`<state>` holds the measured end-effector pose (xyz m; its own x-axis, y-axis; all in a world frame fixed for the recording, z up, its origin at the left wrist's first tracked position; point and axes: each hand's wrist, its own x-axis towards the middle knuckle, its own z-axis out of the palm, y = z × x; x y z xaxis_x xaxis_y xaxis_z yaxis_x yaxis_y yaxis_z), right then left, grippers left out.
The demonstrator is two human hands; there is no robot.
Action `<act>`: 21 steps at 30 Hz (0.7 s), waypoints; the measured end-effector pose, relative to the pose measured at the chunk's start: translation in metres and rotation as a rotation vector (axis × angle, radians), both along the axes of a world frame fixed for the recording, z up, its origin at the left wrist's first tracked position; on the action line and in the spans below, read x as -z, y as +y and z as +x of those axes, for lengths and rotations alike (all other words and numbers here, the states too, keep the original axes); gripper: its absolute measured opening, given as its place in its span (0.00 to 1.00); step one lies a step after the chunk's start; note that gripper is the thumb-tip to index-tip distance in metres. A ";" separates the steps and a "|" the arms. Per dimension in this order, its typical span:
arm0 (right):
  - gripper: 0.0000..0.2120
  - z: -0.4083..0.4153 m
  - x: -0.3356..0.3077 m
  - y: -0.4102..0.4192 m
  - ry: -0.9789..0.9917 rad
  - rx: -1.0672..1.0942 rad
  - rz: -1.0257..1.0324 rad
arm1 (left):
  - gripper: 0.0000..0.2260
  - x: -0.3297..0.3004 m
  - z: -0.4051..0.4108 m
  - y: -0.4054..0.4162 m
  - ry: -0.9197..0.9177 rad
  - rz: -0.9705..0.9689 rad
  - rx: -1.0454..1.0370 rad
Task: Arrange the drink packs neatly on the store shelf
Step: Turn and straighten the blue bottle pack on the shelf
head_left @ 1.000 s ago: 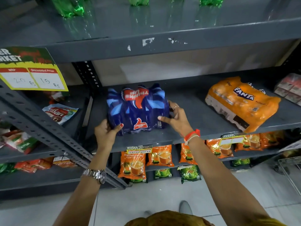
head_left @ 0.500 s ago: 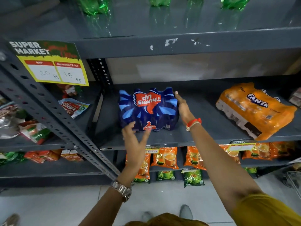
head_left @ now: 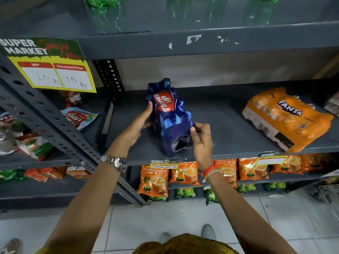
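The left hand (head_left: 141, 123) lies flat against the left flank of the blue Thums Up pack (head_left: 169, 118), fingers stretched toward the far end and the thumb tip near the red logo, more a pressing palm than a closed fist. The right hand (head_left: 200, 138) pinches the near right corner of the wrap between thumb and fingers, just beside a torn-looking hole in the film at the pack's near end. Between them the pack sits on the grey shelf (head_left: 220, 114), its long axis running from near to far, its near end close to the front lip and its far end short of the back wall. It looks like a shrink-wrapped bundle of cans or small bottles, so I judge it fairly heavy for its bulk and stiff in the middle, with loose, slippery film puckered at the ends. That film is a poor handle: pulling at the corner or the hole would likely stretch or rip it, and the contents could shift. The surer hold is palms on both long flanks, squeezing the hard contents through the wrap, and sliding rather than lifting it. Well apart to the right, the orange Fanta pack (head_left: 286, 118) lies askew with one corner overhanging the front edge; it looks larger and heavier and probably wants both hands under or around its sides too.
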<state>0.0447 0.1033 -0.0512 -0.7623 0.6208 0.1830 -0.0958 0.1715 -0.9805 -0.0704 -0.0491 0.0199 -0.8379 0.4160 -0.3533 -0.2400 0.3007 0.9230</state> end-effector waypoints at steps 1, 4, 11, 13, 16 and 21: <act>0.03 0.005 -0.001 -0.010 0.000 -0.012 0.025 | 0.23 -0.007 -0.011 -0.003 0.002 -0.060 0.052; 0.04 0.015 0.002 -0.042 0.020 -0.048 0.095 | 0.19 -0.028 -0.041 -0.006 0.078 -0.220 0.214; 0.18 0.006 0.007 -0.100 0.000 -0.200 0.446 | 0.09 -0.072 -0.072 0.011 0.201 -0.606 0.386; 0.25 -0.003 0.007 -0.109 -0.030 -0.296 0.556 | 0.05 -0.079 -0.076 0.013 0.288 -0.657 0.400; 0.31 -0.021 0.007 -0.120 -0.055 -0.426 0.652 | 0.16 -0.081 -0.074 0.016 0.343 -0.675 0.449; 0.36 -0.042 0.012 -0.126 -0.091 -0.613 0.693 | 0.14 -0.067 -0.064 0.022 0.401 -0.541 0.334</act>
<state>0.0024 -0.0226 -0.0634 -0.9508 -0.1204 0.2856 -0.2906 0.6667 -0.6863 -0.1345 -0.0275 0.0869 -0.8052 0.5254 -0.2749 0.2666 0.7349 0.6235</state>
